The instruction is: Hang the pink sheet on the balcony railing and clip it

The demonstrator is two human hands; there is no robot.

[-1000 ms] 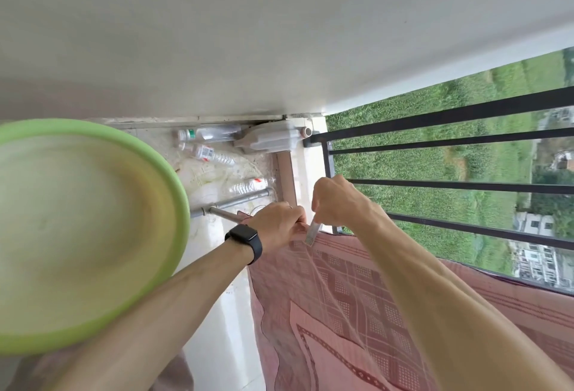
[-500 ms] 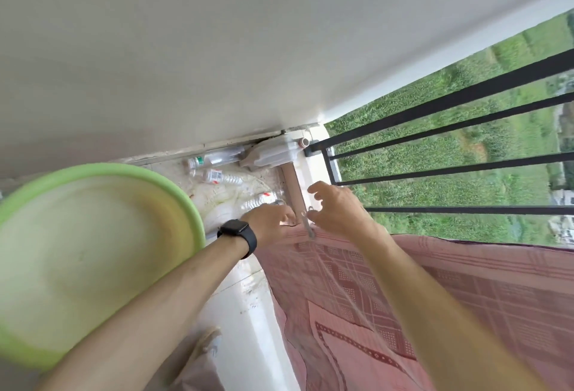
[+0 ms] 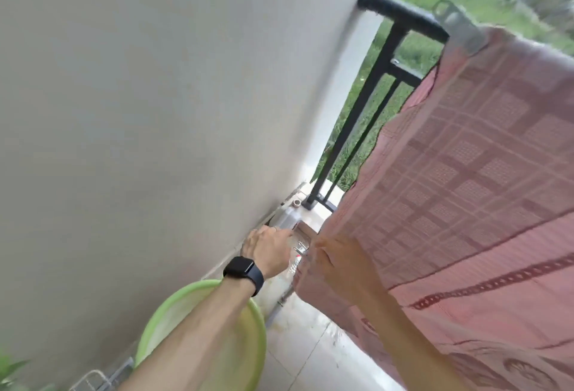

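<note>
The pink patterned sheet (image 3: 472, 179) hangs over the black balcony railing (image 3: 400, 15) and falls toward the floor. A clear clip (image 3: 458, 29) sits on the top rail at the sheet's upper left corner. My left hand (image 3: 270, 248), with a black watch on the wrist, is low down near the wall, its fingers loosely curled and holding nothing. My right hand (image 3: 337, 263) lies against the sheet's lower left edge. Motion blur hides whether its fingers hold the cloth.
A green plastic basin (image 3: 248, 344) sits on the floor under my left forearm. The white wall (image 3: 155, 111) fills the left side. Plastic bottles (image 3: 287, 218) and a metal pipe (image 3: 279, 300) lie in the corner by the railing post. A wire rack (image 3: 96, 379) shows at bottom left.
Both hands have dropped from the top rail to low by the floor corner. The clip stays on the rail. The view has swung, so the railing now stands upright.
</note>
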